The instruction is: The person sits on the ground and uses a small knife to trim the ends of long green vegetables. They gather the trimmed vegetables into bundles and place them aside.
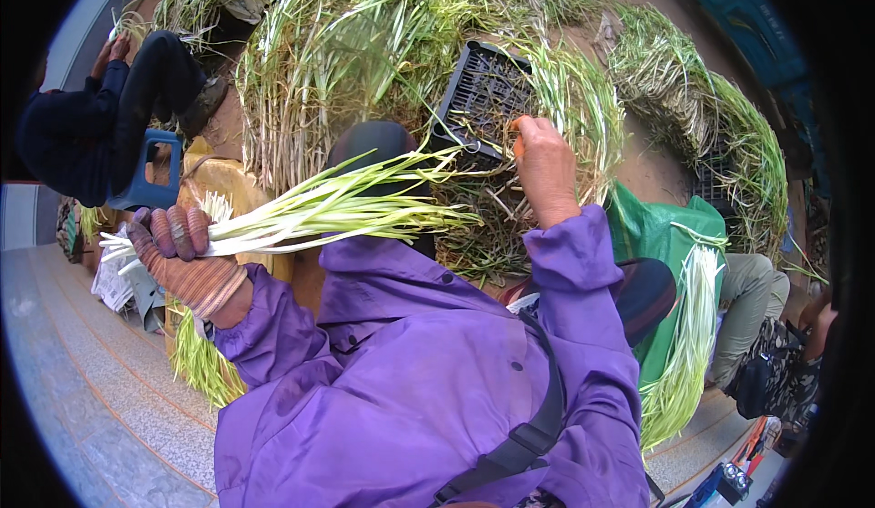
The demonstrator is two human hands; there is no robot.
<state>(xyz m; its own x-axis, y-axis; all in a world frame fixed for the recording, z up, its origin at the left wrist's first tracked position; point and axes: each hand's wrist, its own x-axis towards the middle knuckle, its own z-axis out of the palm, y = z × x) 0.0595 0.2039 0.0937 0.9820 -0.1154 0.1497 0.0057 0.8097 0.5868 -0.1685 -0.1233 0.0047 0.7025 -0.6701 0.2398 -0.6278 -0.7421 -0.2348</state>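
My left hand (pixel 179 252), in a brown striped knit glove, grips a bundle of peeled allium stalks (pixel 328 211). Their white ends stick out to the left of the fist, and the yellow-green leaf tips point right across my lap. My bare right hand (pixel 549 166) is raised beside a black plastic crate (pixel 451 101), its fingers curled. A small orange piece (pixel 519 140) shows at those fingertips; whether it is held or worn is unclear. Unpeeled stalks with dry brown leaves (pixel 581 115) lean against the crate, just beyond the right hand.
A large heap of unpeeled stalks (pixel 307 91) stands ahead. Cleaned stalks (pixel 690 330) rest on a green plastic sack (pixel 663 234) at right. Leaf scraps (pixel 478 248) litter the ground. One person (pixel 75 132) sits left near a blue stool (pixel 147 187); another (pixel 765 357) is at right.
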